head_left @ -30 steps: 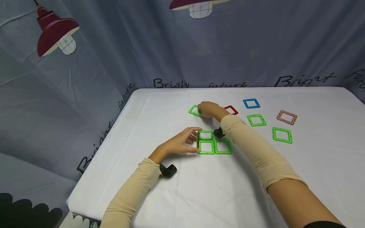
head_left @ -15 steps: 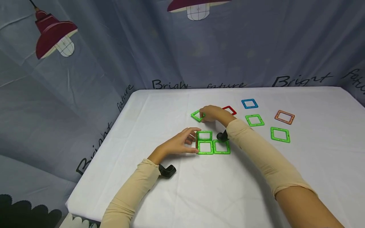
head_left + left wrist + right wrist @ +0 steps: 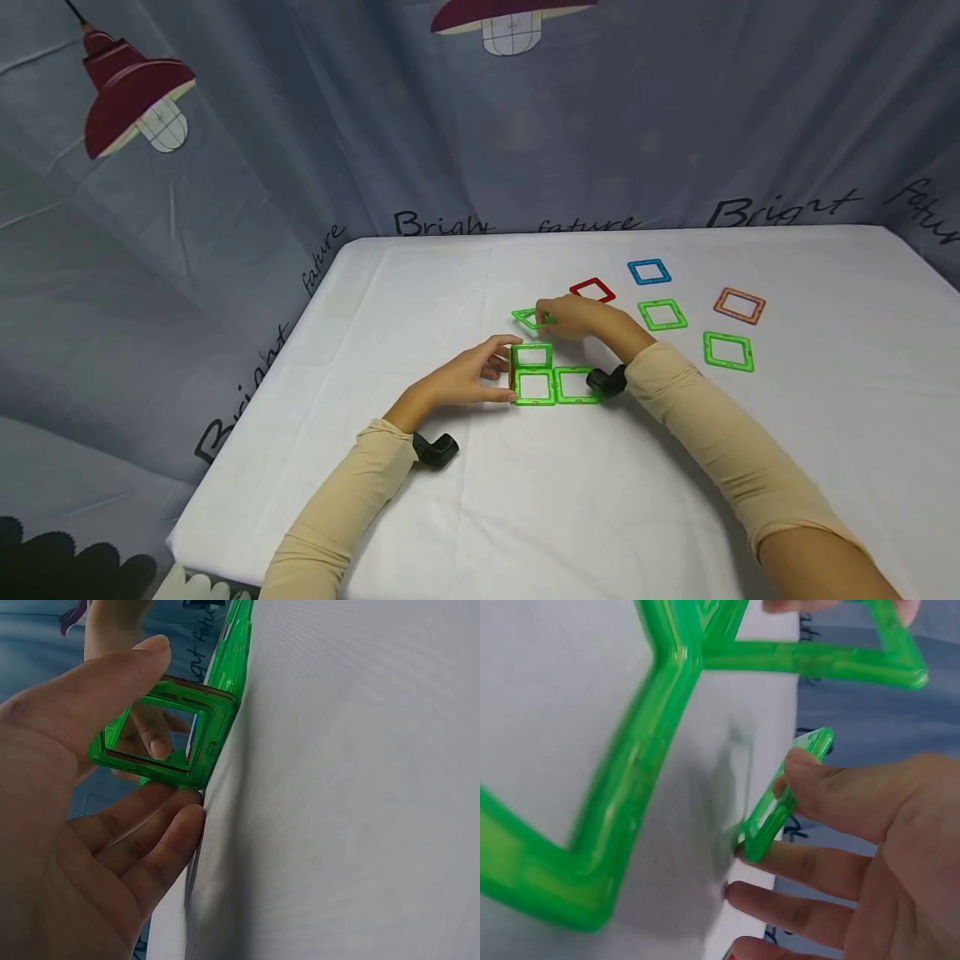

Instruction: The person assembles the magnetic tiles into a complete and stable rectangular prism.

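Three green square tiles [image 3: 555, 386] lie joined in an L on the white table [image 3: 525, 517]. My left hand [image 3: 504, 369] pinches a tile [image 3: 161, 742] that stands upright at the L's left edge, thumb [image 3: 112, 682] on top and fingers underneath. My right hand [image 3: 553, 318] pinches another green square tile [image 3: 528, 318] by one edge. It holds that tile tilted, just above the table behind the L. In the right wrist view this tile [image 3: 780, 802] sits between the thumb [image 3: 832, 787] and the fingers, beside the flat green tiles [image 3: 652, 735].
Loose square tiles lie at the back right: red [image 3: 592, 290], blue [image 3: 648, 272], green [image 3: 662, 314], orange [image 3: 739, 306] and another green [image 3: 727, 351]. The table's left edge [image 3: 247, 433] drops off beside a printed blue curtain [image 3: 225, 167].
My right hand has lifted the green tile off the table and brought it nearer, toward the L of tiles. The left hand has stayed at the L's left edge.
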The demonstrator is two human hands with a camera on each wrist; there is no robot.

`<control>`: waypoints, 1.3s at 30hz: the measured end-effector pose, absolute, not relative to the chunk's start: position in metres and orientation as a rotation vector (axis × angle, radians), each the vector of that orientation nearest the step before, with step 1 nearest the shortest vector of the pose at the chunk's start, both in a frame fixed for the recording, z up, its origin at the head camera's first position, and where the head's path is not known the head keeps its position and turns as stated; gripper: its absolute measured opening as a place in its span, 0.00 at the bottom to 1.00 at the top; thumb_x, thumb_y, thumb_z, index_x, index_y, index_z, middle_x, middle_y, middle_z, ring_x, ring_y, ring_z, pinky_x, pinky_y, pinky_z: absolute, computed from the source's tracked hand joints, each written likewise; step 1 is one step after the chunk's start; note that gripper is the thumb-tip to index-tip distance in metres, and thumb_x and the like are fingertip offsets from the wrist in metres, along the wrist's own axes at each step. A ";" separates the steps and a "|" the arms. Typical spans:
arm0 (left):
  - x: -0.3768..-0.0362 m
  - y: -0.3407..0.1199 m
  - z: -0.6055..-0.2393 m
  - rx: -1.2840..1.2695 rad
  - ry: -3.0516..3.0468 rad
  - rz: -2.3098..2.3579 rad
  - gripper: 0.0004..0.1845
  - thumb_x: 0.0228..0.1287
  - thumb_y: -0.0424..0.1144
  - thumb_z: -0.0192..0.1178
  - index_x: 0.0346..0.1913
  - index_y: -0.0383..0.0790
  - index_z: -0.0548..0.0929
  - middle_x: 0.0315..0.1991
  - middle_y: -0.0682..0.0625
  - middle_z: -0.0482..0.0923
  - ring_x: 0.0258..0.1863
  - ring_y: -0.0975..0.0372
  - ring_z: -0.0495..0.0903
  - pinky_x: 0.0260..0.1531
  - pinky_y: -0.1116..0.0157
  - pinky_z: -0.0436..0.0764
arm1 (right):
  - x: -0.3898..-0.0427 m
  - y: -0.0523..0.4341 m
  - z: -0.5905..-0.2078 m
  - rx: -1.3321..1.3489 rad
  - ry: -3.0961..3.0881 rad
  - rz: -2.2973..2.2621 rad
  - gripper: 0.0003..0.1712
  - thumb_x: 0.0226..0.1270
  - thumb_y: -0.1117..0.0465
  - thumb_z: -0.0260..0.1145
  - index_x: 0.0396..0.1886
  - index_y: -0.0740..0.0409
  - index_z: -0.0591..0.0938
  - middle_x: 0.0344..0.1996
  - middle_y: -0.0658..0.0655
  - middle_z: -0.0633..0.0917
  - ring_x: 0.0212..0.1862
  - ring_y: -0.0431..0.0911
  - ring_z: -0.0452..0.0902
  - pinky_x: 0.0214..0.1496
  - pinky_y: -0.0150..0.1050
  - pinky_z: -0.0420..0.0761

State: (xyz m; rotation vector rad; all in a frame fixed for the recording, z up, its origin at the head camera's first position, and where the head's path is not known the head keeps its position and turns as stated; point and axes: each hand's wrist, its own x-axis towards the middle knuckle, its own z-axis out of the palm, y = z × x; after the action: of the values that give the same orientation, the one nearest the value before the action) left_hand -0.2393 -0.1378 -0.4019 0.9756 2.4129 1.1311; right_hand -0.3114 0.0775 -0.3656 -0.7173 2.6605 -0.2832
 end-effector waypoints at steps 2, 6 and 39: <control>-0.239 -0.138 -0.402 0.977 2.414 1.133 0.42 0.51 0.39 0.68 0.67 0.42 0.56 0.53 0.46 0.72 0.52 0.60 0.74 0.49 0.72 0.76 | -0.305 0.082 -0.366 -0.719 2.663 -0.321 0.11 0.66 0.54 0.57 0.44 0.53 0.75 0.39 0.55 0.80 0.33 0.45 0.70 0.31 0.35 0.69; -0.239 -0.137 -0.402 0.980 2.419 1.124 0.42 0.51 0.39 0.68 0.66 0.42 0.57 0.53 0.46 0.71 0.52 0.60 0.74 0.50 0.72 0.77 | -0.291 0.090 -0.363 -0.753 2.696 -0.366 0.11 0.67 0.56 0.57 0.45 0.55 0.75 0.40 0.55 0.81 0.34 0.46 0.71 0.34 0.37 0.71; -0.238 -0.136 -0.400 0.988 2.434 1.104 0.42 0.51 0.40 0.68 0.66 0.42 0.57 0.53 0.46 0.73 0.51 0.61 0.75 0.49 0.72 0.77 | -0.255 0.103 -0.329 -0.719 2.704 -0.215 0.07 0.64 0.63 0.59 0.39 0.59 0.80 0.30 0.52 0.81 0.31 0.43 0.73 0.32 0.35 0.75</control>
State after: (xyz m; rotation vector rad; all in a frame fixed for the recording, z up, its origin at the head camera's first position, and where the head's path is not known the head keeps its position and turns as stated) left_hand -0.2383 -0.1364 -0.4000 0.9882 2.4337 1.1037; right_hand -0.2547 0.1026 -0.3292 -0.7194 2.7038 -0.2155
